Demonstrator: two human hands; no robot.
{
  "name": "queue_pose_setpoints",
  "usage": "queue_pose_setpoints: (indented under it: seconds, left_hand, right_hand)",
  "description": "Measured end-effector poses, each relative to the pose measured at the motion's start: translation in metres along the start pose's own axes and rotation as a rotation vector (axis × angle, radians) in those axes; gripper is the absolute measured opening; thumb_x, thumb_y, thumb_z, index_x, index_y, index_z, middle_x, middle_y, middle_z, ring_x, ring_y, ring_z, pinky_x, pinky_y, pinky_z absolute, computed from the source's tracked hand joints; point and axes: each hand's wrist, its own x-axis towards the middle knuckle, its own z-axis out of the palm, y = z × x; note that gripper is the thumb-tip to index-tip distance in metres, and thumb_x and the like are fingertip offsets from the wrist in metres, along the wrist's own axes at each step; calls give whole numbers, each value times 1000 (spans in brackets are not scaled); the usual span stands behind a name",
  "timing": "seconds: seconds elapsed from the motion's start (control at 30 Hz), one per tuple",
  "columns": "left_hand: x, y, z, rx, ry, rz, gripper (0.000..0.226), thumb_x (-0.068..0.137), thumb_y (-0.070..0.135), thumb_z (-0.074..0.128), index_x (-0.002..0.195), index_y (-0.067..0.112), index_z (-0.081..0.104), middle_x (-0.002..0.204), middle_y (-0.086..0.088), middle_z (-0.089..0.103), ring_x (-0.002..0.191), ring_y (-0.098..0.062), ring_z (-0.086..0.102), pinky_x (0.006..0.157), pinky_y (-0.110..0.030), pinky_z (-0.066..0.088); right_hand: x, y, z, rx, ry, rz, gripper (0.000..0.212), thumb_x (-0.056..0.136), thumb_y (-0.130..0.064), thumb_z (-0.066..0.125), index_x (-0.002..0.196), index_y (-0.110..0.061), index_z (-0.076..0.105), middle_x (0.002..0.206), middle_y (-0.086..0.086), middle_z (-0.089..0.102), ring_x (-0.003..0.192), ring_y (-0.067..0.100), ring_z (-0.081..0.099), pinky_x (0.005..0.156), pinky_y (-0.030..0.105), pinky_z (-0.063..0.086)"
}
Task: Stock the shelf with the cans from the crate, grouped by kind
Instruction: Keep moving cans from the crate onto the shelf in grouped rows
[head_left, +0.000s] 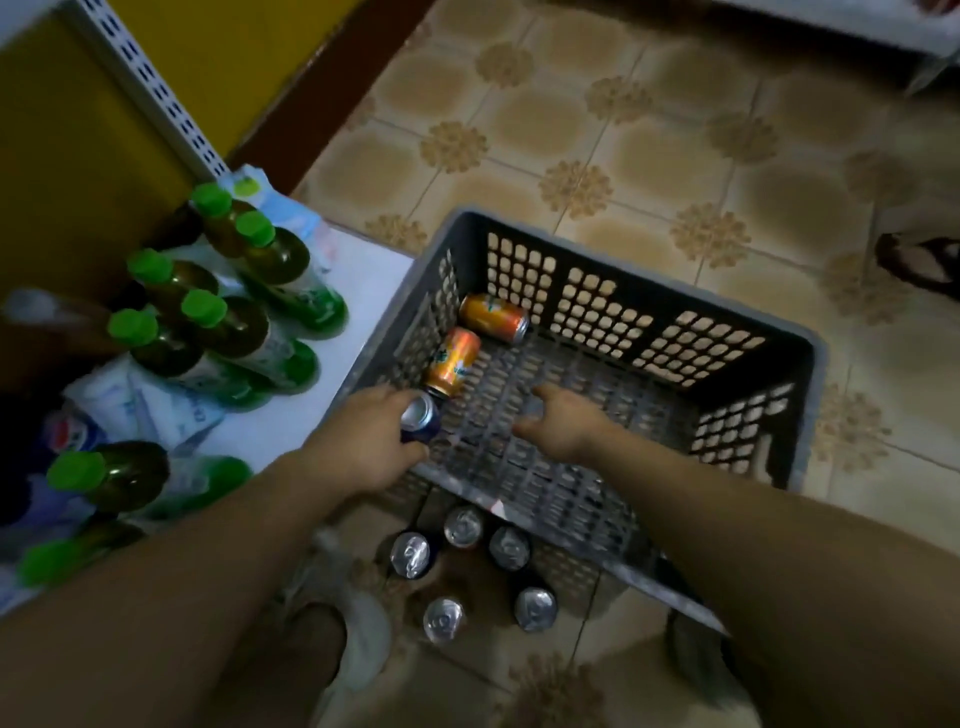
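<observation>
Blue can (421, 418): in the crate (810, 358), near-left corner, your left hand (371, 441) wrapped round its side. Likely rigid, smooth, possibly slippery; grip mid-body. Right hand (558, 423) spread, empty. Two orange cans (453, 361) beside.

Both forearms are bare from the near edge of the view down to the wrists; no sleeve, watch, bracelet or ring shows on either. The left hand (363, 441) and the right hand (558, 421) wear no gloves, and their fingers (545, 395) are short and uncovered. Near the bottom, between the arms, a bare leg shows, and on that foot a pale, worn shoe (358, 629), blurred in the dim light.
</observation>
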Motion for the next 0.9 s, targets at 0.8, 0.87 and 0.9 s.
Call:
queue_pose_setpoints:
  seconds: [0.8, 0.87, 0.9]
  left_hand:
    - [41, -97, 68, 29, 118, 12, 82, 83, 62, 38, 150, 19, 22, 158, 5, -9, 145, -13, -11, 116, -45, 5]
    - [35, -80, 50, -27, -7, -99, 84, 87, 56, 51, 152, 24, 9, 160, 4, -11, 146, -16, -10, 118, -44, 3]
    - [29, -69, 40, -97, -20, -126, 87, 87, 52, 56, 152, 24, 7, 160, 2, -8, 147, -17, -6, 119, -41, 6]
  right_hand:
    - [94, -59, 105, 484, 144, -185, 75, 75, -27, 78, 139, -23, 40, 123, -1, 56, 111, 22, 56, 85, 27, 42]
    - [62, -59, 79, 605, 191, -172, 72, 75, -27, 79, 136, -25, 42, 113, -11, 57, 104, 15, 58, 83, 28, 45]
    - [46, -61, 66, 650, 216, -178, 68, 75, -27, 79, 133, -27, 44, 108, -15, 57, 100, 12, 59, 81, 27, 47]
